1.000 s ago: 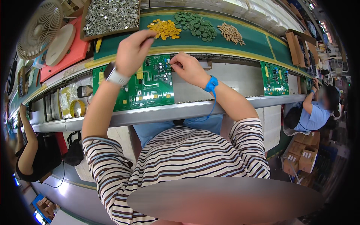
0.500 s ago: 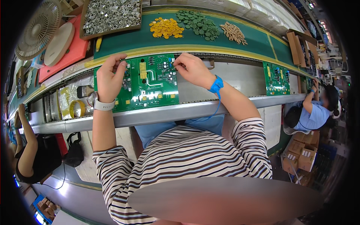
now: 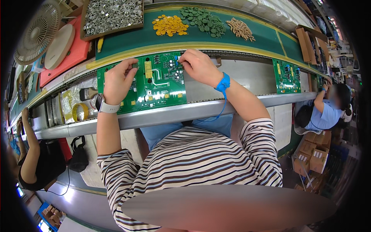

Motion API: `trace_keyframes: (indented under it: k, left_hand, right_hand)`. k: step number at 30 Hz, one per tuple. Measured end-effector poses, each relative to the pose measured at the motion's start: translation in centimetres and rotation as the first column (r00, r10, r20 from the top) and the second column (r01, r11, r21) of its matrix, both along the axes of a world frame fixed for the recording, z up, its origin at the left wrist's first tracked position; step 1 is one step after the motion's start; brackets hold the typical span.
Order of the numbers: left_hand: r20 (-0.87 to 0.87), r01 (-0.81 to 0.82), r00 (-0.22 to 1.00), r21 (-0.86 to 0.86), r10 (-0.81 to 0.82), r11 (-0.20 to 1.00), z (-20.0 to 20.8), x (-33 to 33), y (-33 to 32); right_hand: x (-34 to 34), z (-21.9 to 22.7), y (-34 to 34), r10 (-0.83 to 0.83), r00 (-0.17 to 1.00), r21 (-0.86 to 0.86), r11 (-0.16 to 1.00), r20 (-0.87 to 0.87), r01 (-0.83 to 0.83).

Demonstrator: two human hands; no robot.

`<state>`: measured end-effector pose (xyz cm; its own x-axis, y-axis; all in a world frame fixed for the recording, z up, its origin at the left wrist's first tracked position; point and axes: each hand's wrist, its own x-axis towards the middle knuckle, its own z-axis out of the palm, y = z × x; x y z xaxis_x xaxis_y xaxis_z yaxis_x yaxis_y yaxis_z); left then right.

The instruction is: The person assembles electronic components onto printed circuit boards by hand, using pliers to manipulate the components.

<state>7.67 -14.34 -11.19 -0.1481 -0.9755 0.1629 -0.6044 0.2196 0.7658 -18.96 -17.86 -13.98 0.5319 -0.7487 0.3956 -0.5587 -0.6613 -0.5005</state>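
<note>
A green circuit board (image 3: 166, 87) with yellow, blue and black parts lies on the conveyor line in front of me. Against its left side is another green board section (image 3: 130, 97), largely covered by my left hand. My left hand (image 3: 119, 81) hovers over that section, thumb and forefinger curled toward each other near its top; whatever they pinch is too small to make out. At the board's upper right corner, beside small blue parts, my right hand (image 3: 201, 69) has its fingertips pressed together, their contents hidden. A blue strap (image 3: 223, 84) circles my right wrist.
Beyond the line lie piles of yellow discs (image 3: 170, 25), green discs (image 3: 205, 21) and tan pieces (image 3: 240, 29). A box of metal parts (image 3: 112, 17) stands far left. A brush (image 3: 88, 93) and tape roll (image 3: 80, 112) lie left. Another circuit board (image 3: 286, 76) sits right. Co-workers sit both sides.
My left hand has shifted slightly right, its fingertips now nearer the seam between the board sections. The right hand stays at the board's upper right corner. The whole view has shifted a little.
</note>
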Motion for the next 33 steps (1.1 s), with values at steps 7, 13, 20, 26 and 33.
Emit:
trace_keyframes:
  k: [7, 13, 20, 26, 33]
  left_hand:
    - [0.258, 0.182, 0.951, -0.016, -0.172, 0.983, 0.0, -0.6, 1.4]
    - [0.354, 0.292, 0.898, -0.038, -0.260, 0.956, -0.7, -0.7, 1.9]
    - [0.325, 0.295, 0.904, -0.007, -0.277, 0.955, -0.8, -0.5, 2.4]
    - [0.325, 0.324, 0.899, -0.040, -0.295, 0.945, -1.1, -0.3, 2.5]
    - [0.323, 0.315, 0.906, -0.082, -0.274, 0.946, -1.2, -0.6, 2.6]
  right_hand:
    - [0.1, 0.3, 0.1, 0.023, 0.998, -0.059, 0.998, -0.057, -0.026]
    - [0.9, 2.9, -4.0, 0.029, 0.970, -0.030, 0.999, -0.240, -0.037]
    - [3.0, -0.7, -8.9, -0.218, 0.901, -0.331, 0.939, -0.374, 0.090]
    - [3.8, 0.2, -8.9, -0.201, 0.903, -0.288, 0.953, -0.379, 0.091]
    - [4.1, -0.1, -9.4, -0.208, 0.937, -0.382, 0.920, -0.280, 0.090]
